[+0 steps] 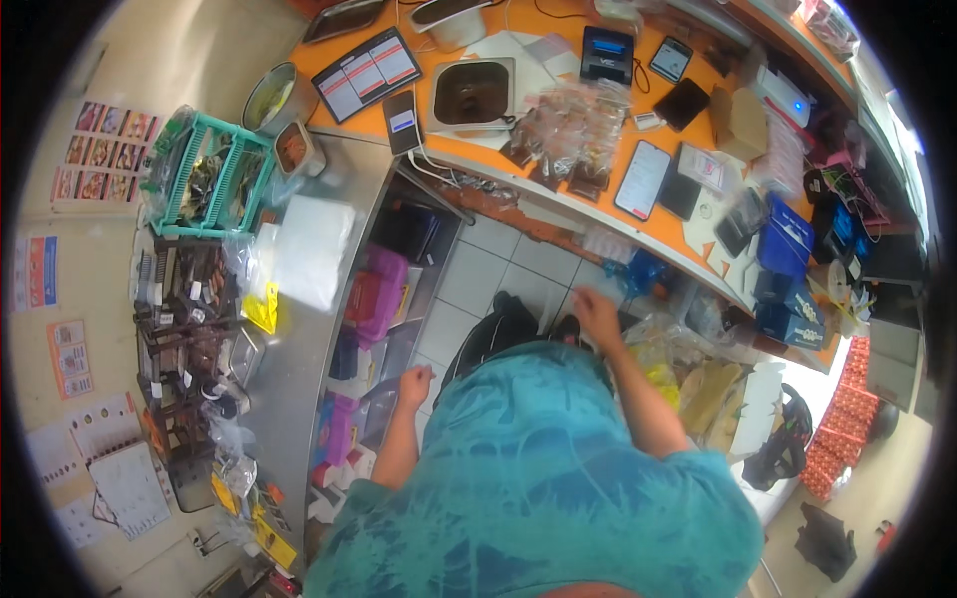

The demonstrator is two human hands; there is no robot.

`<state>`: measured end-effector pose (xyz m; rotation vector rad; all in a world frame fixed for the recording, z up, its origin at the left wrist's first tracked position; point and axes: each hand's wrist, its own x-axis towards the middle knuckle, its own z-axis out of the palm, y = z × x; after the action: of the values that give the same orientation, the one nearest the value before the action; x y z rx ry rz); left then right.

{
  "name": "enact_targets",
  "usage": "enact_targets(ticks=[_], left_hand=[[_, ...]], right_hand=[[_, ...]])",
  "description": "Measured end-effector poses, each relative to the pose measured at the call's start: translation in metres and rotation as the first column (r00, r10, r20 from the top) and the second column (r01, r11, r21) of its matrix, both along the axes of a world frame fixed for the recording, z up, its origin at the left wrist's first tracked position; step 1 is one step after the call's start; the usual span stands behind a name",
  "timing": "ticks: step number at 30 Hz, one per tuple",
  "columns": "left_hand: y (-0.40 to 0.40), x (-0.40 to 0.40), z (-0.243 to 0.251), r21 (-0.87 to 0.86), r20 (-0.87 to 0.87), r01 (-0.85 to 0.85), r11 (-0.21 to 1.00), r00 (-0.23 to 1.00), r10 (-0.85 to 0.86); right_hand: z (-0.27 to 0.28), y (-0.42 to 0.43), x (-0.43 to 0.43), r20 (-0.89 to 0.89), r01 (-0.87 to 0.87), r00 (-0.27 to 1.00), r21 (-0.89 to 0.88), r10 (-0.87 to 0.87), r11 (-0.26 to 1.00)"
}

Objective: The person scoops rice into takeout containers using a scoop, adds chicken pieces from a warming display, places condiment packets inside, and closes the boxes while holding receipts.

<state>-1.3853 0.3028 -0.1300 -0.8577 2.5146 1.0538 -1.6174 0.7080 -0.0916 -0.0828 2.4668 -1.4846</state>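
My left hand (416, 385) hangs low beside the steel counter (288, 374), near shelves with purple plastic bins (383, 295). Its fingers are curled; whether it holds something cannot be told. My right hand (594, 308) is held out over the tiled floor, short of the orange counter's edge, with fingers bent and blurred. Neither hand touches a counter. On the orange counter (478, 153) ahead lie a pile of small clear bags with dark contents (572, 131), a steel pan of dark sauce (472, 93), a tablet (368, 73) and a lit smartphone (643, 179).
Clear plastic bags (312, 250) and a green basket (217, 176) stand on the steel counter at left. A small printer (607, 54), blue boxes (792, 318) and more phones crowd the orange counter. Filled bags (703, 389) and a black bag (781, 445) lie at right. White floor tiles (478, 261) show between the counters.
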Motion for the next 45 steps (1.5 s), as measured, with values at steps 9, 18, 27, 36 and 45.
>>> enact_targets(ticks=[9, 18, 27, 36, 45], left_hand=[[-0.017, -0.079, -0.009, 0.185, -0.155, -0.267, 0.946, 0.942, 0.297], [-0.017, 0.004, -0.054, 0.201, 0.197, -0.502, 0.841, 0.862, 0.467], [0.057, -0.01, -0.058, 0.419, 0.062, -0.651, 0.633, 0.716, 0.696], [0.083, 0.033, -0.043, 0.298, -0.01, -0.731, 0.614, 0.641, 0.768], [0.128, 0.16, -0.037, 0.205, -0.112, -0.879, 0.43, 0.415, 0.903]], right_hand=[[0.096, -0.02, -0.14, -0.291, 0.236, 0.912, -0.201, -0.288, 0.951], [0.096, -0.051, -0.176, -0.483, 0.154, 0.856, -0.102, -0.184, 0.983], [0.111, -0.064, -0.349, -0.634, 0.131, 0.773, 0.136, -0.015, 0.982], [0.221, -0.234, -0.323, -0.679, -0.274, 0.73, -0.395, -0.078, 0.877], [0.198, -0.434, -0.093, -0.625, -0.897, 0.402, -0.122, 0.669, 0.425]])
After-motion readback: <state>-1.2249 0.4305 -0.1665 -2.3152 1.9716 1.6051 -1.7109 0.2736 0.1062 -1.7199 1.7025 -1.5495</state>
